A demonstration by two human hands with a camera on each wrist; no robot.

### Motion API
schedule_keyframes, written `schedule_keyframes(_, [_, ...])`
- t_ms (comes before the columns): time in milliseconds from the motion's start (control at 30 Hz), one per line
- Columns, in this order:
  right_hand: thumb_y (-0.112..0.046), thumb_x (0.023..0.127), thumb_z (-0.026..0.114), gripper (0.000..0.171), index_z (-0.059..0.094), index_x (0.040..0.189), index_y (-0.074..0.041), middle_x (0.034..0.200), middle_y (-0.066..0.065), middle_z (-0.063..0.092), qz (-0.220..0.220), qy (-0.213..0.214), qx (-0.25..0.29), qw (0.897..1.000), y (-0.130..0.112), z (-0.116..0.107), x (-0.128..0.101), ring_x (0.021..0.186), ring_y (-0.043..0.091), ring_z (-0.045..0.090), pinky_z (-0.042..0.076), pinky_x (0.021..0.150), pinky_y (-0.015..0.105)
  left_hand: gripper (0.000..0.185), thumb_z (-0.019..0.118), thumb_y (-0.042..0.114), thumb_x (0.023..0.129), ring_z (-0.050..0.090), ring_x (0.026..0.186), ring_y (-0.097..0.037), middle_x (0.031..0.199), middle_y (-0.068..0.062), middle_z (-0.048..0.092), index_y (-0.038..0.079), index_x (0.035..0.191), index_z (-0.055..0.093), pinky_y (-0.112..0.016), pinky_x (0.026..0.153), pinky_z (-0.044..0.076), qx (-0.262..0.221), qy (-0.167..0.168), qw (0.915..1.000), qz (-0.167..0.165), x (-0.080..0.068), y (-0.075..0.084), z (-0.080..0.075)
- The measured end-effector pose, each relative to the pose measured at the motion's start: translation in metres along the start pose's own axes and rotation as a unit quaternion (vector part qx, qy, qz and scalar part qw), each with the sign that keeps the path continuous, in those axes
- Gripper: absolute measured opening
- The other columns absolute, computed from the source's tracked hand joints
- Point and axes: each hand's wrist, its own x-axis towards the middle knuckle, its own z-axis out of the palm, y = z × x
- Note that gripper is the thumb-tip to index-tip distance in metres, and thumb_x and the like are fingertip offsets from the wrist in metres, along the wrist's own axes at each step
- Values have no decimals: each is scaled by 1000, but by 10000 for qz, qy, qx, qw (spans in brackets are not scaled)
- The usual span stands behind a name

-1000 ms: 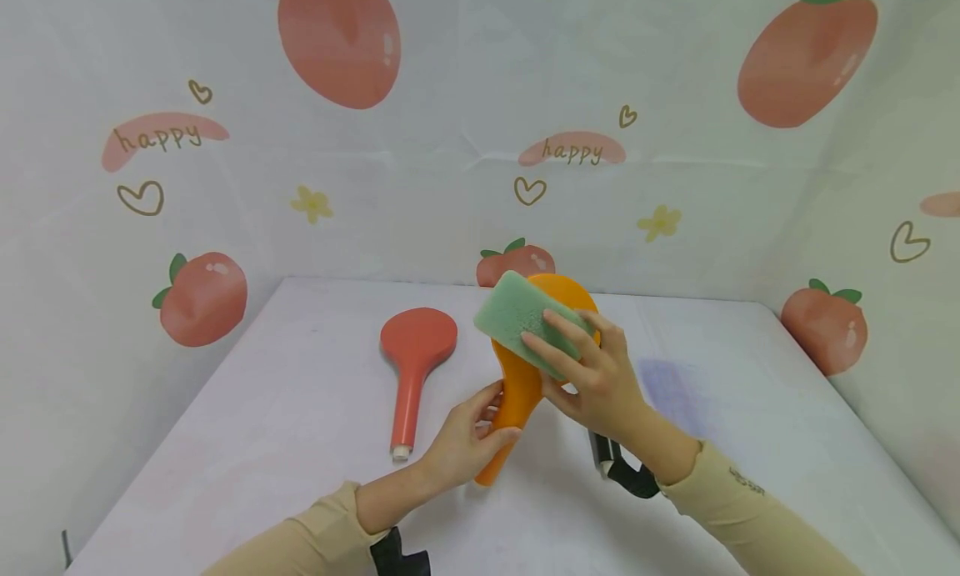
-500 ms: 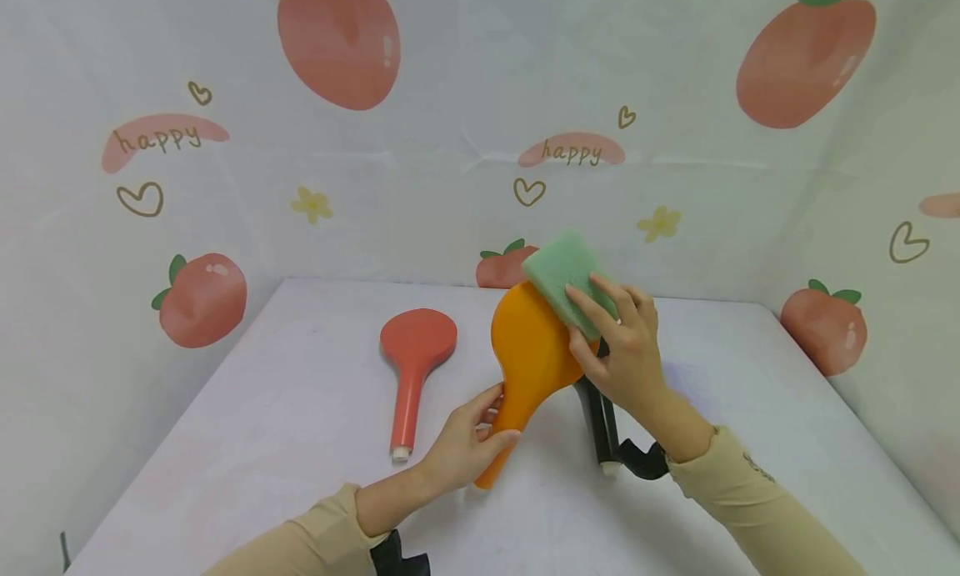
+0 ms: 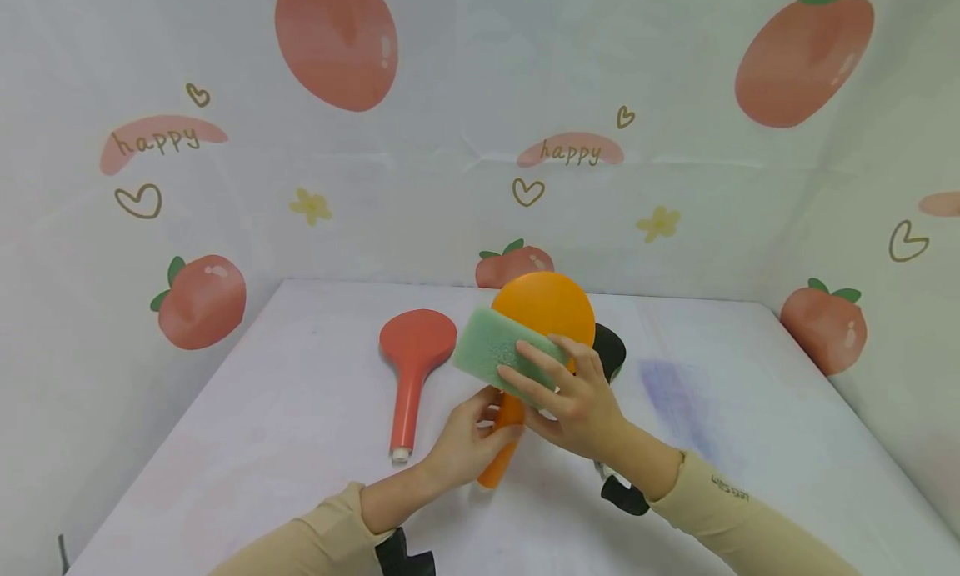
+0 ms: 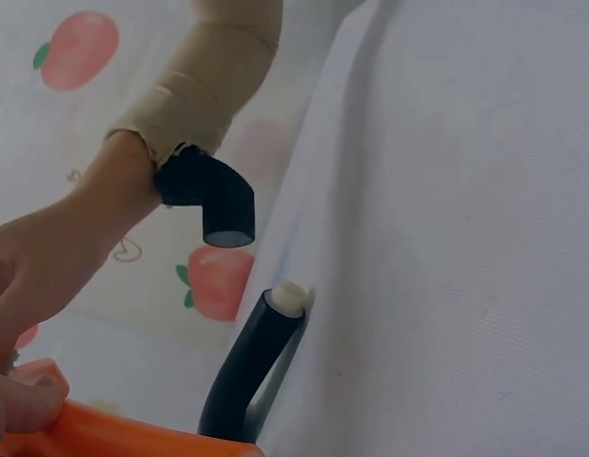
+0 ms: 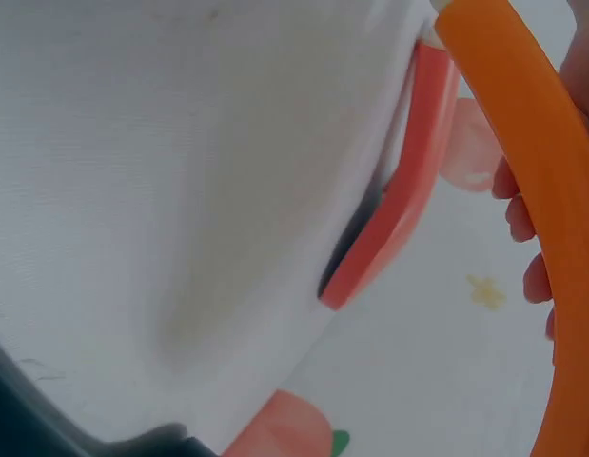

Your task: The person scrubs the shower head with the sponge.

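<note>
My left hand (image 3: 468,441) grips the handle of an orange handheld shower head (image 3: 546,305), whose round face is raised off the table. In my right hand (image 3: 581,405), a pale green sponge (image 3: 495,347) is held flat against the shower head, covering the neck and the lower part of the face. The left wrist view catches the left thumb (image 4: 32,400) on the orange handle, with the right hand beyond. Left fingertips (image 5: 522,219) show behind the handle in the right wrist view. Neither wrist view shows the sponge.
A red shower head (image 3: 417,343) lies left of the hands. Partly hidden behind the right hand is a black shower head (image 3: 611,347), its white-tipped handle clearer in the left wrist view. A purple smudge (image 3: 678,401) marks the white table (image 3: 300,409).
My right hand has swept the sponge from the upper right edge of the orange shower head down and left to its neck. The left hand stays on the handle.
</note>
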Motion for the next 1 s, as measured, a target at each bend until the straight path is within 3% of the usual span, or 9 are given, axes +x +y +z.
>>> schedule_keyframes(133, [-22,89,47,28,67,107,-17,116,11,61,-21,86,-16,10000,4,-2,0,100,38,46,37,77,45,47,62,12,89,61,97,-30,116,-18,59,1,132,46,-31,81,57,-56,5,10000,-53,-1,-1,-1])
schedule_keyframes(433, [-21,87,48,30,68,107,-12,116,19,59,977,276,164,9947,23,-3,4,100,44,43,35,77,51,54,63,16,89,59,96,-28,114,-16,58,3,136,43,-33,82,57,-72,-78,9998,-173,-3,1,-3])
schedule_keyframes(700, [-25,90,48,29,67,110,-17,118,13,60,374,-17,86,9993,-1,5,-4,100,39,46,39,79,47,47,62,14,89,61,98,-32,116,-17,60,1,132,46,-35,82,56,38,63,10000,13,-1,-1,-3])
schedule_keyframes(867, [-25,90,46,30,67,111,-18,118,11,59,89,-158,172,9997,-10,3,-12,102,37,46,37,82,45,39,61,11,89,62,101,-33,119,-16,59,2,124,50,-38,84,56,-137,185,9995,-200,-2,-4,-4])
schedule_keyframes(1000, [-24,89,46,29,67,109,-17,117,13,60,199,11,198,9996,-5,0,-14,101,39,46,38,79,47,43,61,15,90,61,103,-30,119,-15,59,3,129,48,-37,87,55,-248,148,9991,-304,-2,-4,-6])
